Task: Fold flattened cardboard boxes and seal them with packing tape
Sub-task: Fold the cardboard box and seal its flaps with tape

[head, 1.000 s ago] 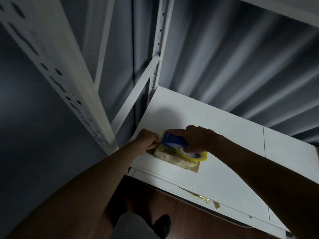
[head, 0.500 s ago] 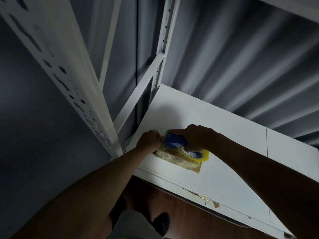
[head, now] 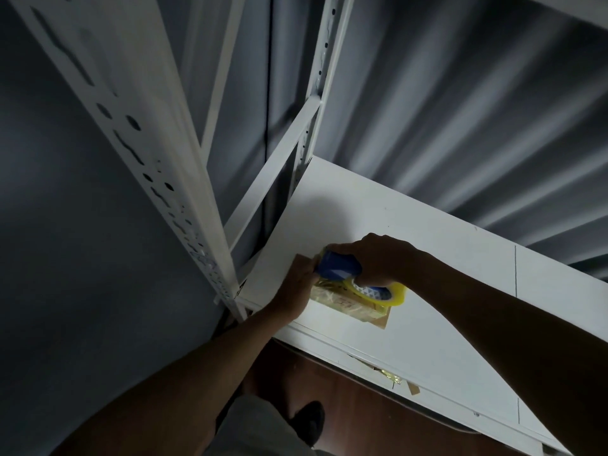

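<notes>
My right hand (head: 378,261) is curled over the blue handle of the tape gun (head: 342,269), gripping it from above. The yellowish tape roll (head: 386,292) sits at the gun's right end, with a blue and white pattern showing through its middle. I cannot read any brand on it.

The gun rests on top of the box (head: 348,306), a small cardboard one already wrapped in glossy yellowish tape. The box stands on the white shelf (head: 427,245), close to its near edge and toward its left end. Faint reddish marks show through the tape on the box's near face, but they are too blurred to read.

My left hand (head: 297,291) is pressed against the box's left side, fingers curled round its corner, holding it. A bare brown flap sticks out past my left knuckles, and another brown corner pokes out at the box's near right.

Left of the shelf rises a white post (head: 144,153) punched with slots. Below the shelf edge hang scraps (head: 398,381) of tape and cardboard. Down near me is a dark shoe (head: 309,419) on the brown floor (head: 378,422).
</notes>
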